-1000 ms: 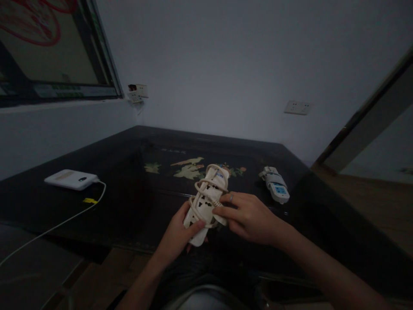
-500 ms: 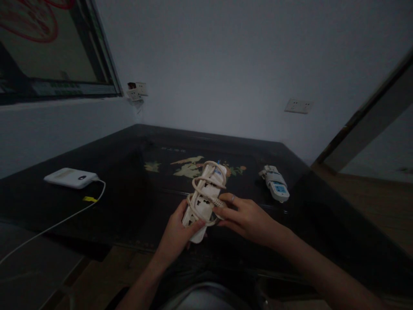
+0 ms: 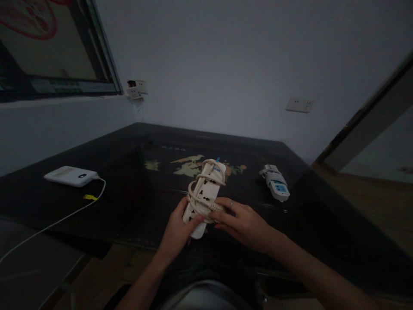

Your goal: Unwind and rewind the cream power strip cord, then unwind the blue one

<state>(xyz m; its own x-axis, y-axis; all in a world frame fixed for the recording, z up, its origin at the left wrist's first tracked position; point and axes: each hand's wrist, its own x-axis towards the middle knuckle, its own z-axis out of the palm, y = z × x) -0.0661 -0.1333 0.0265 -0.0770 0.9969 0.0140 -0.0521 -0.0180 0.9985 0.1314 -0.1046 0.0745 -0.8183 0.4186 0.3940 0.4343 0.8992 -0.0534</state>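
Observation:
A cream power strip with its cord wound around it is held just above the dark table's near edge. My left hand grips the strip's near end from below, thumb on its face. My right hand is closed on the cord and plug at the strip's right side, a ring on one finger.
A white power bank lies on the left of the table with a white cable running off the near-left edge. A second white strip with a blue label lies to the right. Wall sockets sit above; a window is at the left.
Both hands and the strip have drifted slightly left and lower. My right hand has slid closer along the cord toward the strip's near end.

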